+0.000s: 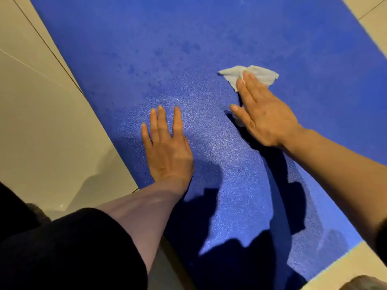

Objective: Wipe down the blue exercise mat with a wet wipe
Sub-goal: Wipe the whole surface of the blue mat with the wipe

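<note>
The blue exercise mat lies flat on the floor and fills most of the head view, running from lower right to upper left. Darker damp patches show on its far part. My right hand lies flat with straight fingers on a crumpled white wet wipe, pressing it onto the mat right of centre. The wipe sticks out beyond my fingertips and a bit shows under my thumb. My left hand rests flat on the mat left of centre, fingers straight and slightly spread, holding nothing.
Beige floor tiles border the mat on the left, at the top right corner and at the bottom right. My dark-clothed leg is at the bottom left. Shadows of my arms fall across the near part of the mat.
</note>
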